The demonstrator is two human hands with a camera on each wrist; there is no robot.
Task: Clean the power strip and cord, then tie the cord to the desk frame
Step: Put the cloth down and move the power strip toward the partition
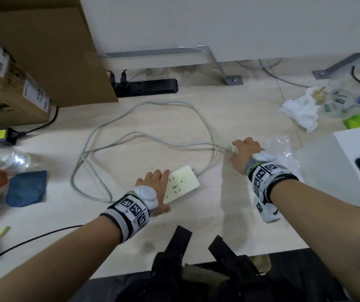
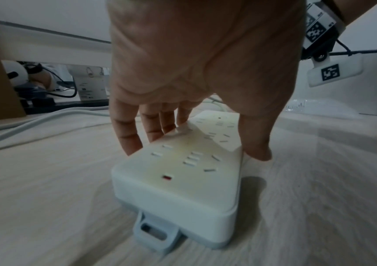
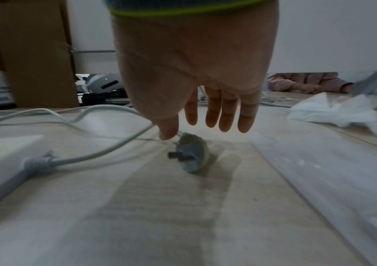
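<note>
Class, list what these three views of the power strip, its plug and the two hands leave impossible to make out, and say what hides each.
1. Head view: near end of the white power strip, covered by the left hand.
2. Head view: the plug, mostly under the right hand.
3. Right wrist view: whether the thumb touches the plug; motion blur.
4. Left wrist view: the strip's underside, facing the desk.
5. Head view: box label print; too small.

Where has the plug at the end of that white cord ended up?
In the right wrist view the plug lies on the desk just below the right hand, right of the power strip.
</note>
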